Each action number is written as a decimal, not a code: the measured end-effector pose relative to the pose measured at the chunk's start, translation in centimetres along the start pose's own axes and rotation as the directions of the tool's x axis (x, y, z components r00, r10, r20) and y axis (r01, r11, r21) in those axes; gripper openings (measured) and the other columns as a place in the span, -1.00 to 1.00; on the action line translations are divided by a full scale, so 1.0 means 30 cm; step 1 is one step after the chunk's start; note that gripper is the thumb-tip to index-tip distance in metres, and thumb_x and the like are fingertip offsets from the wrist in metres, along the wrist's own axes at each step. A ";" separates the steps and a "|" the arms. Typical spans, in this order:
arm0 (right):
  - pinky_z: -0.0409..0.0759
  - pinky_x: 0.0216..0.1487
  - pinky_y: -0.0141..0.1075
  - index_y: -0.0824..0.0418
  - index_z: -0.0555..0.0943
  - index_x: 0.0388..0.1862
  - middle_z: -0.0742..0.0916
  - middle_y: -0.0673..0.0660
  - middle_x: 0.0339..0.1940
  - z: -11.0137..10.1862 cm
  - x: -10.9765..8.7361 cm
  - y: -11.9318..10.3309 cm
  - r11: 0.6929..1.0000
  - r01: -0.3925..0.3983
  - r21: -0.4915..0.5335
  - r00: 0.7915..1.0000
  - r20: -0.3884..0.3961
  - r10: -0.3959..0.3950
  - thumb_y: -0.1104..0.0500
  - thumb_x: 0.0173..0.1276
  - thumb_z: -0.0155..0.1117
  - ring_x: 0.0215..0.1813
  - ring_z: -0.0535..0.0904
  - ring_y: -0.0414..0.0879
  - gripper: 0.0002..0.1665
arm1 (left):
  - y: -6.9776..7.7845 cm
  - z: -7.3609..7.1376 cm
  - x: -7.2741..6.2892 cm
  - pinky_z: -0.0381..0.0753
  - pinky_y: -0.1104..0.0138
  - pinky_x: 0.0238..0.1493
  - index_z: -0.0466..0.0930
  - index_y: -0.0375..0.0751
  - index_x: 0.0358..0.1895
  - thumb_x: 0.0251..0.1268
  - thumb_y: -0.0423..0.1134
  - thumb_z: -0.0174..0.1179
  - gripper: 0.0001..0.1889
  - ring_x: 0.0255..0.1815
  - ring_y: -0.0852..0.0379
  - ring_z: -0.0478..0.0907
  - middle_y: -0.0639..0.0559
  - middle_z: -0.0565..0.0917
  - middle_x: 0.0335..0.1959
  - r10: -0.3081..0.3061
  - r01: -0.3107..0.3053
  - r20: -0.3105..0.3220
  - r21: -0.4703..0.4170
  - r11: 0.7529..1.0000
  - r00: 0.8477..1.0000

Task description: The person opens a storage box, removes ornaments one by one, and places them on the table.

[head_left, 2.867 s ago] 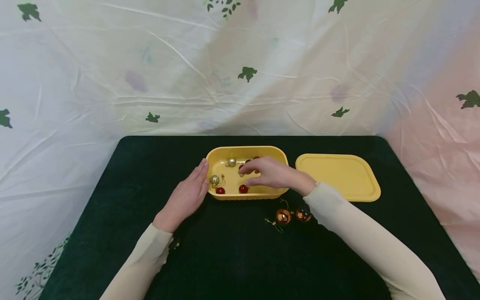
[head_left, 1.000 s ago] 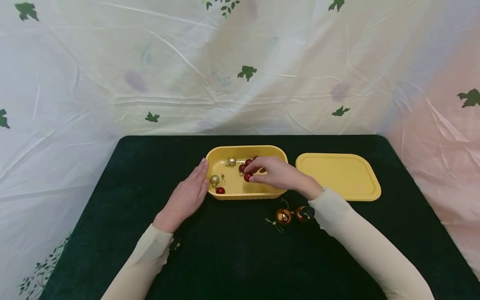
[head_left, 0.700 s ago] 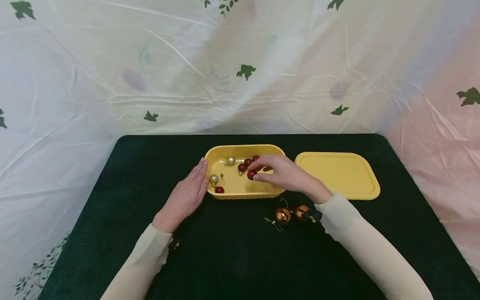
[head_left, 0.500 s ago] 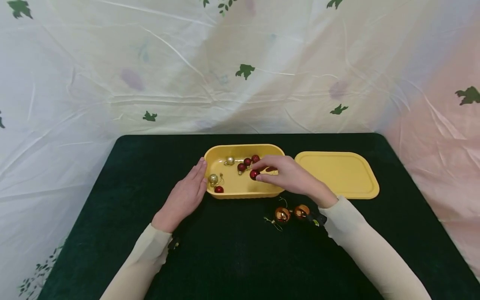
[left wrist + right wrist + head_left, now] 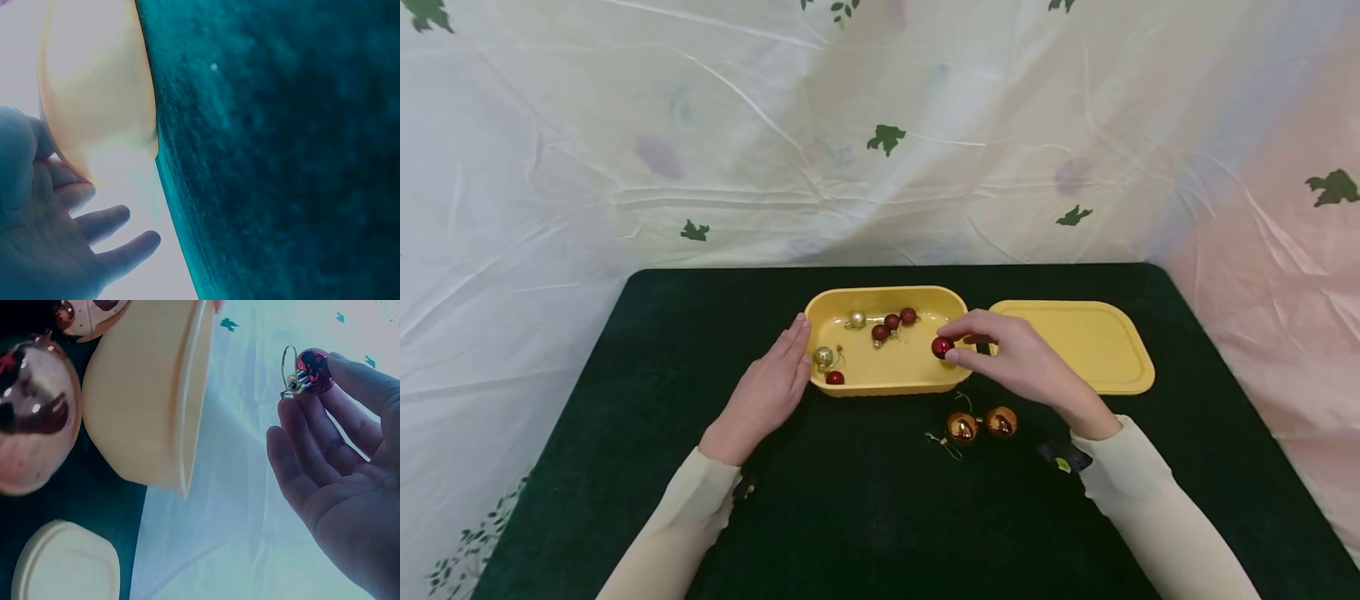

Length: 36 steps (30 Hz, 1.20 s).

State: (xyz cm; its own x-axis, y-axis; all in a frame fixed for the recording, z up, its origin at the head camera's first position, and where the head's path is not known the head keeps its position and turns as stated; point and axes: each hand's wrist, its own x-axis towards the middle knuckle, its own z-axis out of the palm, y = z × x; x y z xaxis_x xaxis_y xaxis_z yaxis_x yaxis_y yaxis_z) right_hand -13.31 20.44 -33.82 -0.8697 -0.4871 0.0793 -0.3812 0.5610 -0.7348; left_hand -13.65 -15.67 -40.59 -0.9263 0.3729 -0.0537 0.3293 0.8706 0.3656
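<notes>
Between thumb and fingers, my right hand (image 5: 1011, 354) pinches a small shiny red Christmas bauble (image 5: 942, 347) over the right end of a yellow plastic box (image 5: 887, 388). The bauble's silver cap and cord loop face the camera in the right wrist view. My left hand (image 5: 767, 386) lies with straight fingers against the box's left end. Inside the box, dark red baubles (image 5: 880, 333) sit near the back middle. A pale gold bauble (image 5: 857, 319), a glittery gold bauble (image 5: 823, 357) and another red bauble (image 5: 835, 378) are toward its left side.
The yellow lid (image 5: 1086, 346) lies flat to the right of the box, partly behind the right hand. Two copper-coloured baubles (image 5: 962, 427) with gold cords rest on the dark green tablecloth (image 5: 865, 500) in front of the box. A patterned sheet (image 5: 760, 133) hangs behind the table.
My right hand has taken hold of the red bauble from the box's front floor, then raised it and carried it right. The left hand stays at the box's left end.
</notes>
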 end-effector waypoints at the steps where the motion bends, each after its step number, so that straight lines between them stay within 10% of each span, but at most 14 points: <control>1: 0.64 0.15 0.05 0.07 0.69 0.21 0.75 -0.08 0.04 -0.006 -0.010 0.001 1.000 -0.003 -0.002 1.000 -0.007 0.003 0.03 0.47 0.40 0.04 0.62 -0.13 -0.61 | -0.001 0.001 0.000 0.15 -0.07 0.58 -0.18 -0.13 0.71 0.74 0.00 -0.23 -0.33 0.69 -0.11 -0.03 -0.04 -0.13 0.73 -0.003 0.003 0.004 0.002 1.000 1.000; 9: 0.62 0.26 0.03 0.02 0.69 0.22 0.73 -0.08 0.05 -0.054 -0.096 0.029 1.000 -0.027 0.000 0.998 -0.051 0.027 0.06 0.50 0.38 0.12 0.65 -0.12 -0.65 | -0.001 -0.003 -0.003 0.13 -0.06 0.59 -0.18 -0.14 0.71 0.73 -0.01 -0.22 -0.33 0.70 -0.11 -0.05 -0.03 -0.15 0.73 0.005 -0.005 0.005 -0.003 1.000 1.000; 19: 0.51 0.17 -0.58 0.07 0.68 0.22 0.75 -0.05 0.06 -0.105 -0.205 0.067 0.999 -0.044 -0.028 0.989 -0.141 0.039 0.18 0.49 0.37 0.10 0.64 -0.19 -0.65 | -0.001 -0.006 -0.002 0.14 -0.09 0.58 -0.19 -0.12 0.71 0.73 0.01 -0.23 -0.32 0.70 -0.12 -0.05 -0.03 -0.15 0.73 -0.001 0.001 0.016 0.008 1.000 1.000; 36: 0.62 0.05 -0.49 0.12 0.68 0.20 0.74 -0.05 0.02 -0.068 -0.355 0.211 0.981 -0.181 -0.064 0.975 -0.145 0.170 0.11 0.53 0.33 0.01 0.65 -0.27 -0.68 | -0.003 -0.007 -0.003 0.13 -0.09 0.58 -0.21 -0.09 0.71 0.73 0.02 -0.22 -0.31 0.70 -0.11 -0.06 -0.02 -0.16 0.73 -0.004 0.004 0.026 0.000 1.000 1.000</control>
State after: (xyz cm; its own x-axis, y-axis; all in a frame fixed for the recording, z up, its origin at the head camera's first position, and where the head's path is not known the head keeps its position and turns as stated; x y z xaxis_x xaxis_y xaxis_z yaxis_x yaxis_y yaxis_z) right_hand -7.09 30.55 -37.96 -0.9581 -0.2820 0.0503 -0.2370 0.6817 -0.6922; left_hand -13.65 -15.86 -40.43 -0.9226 0.3775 -0.0792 0.3255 0.8721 0.3654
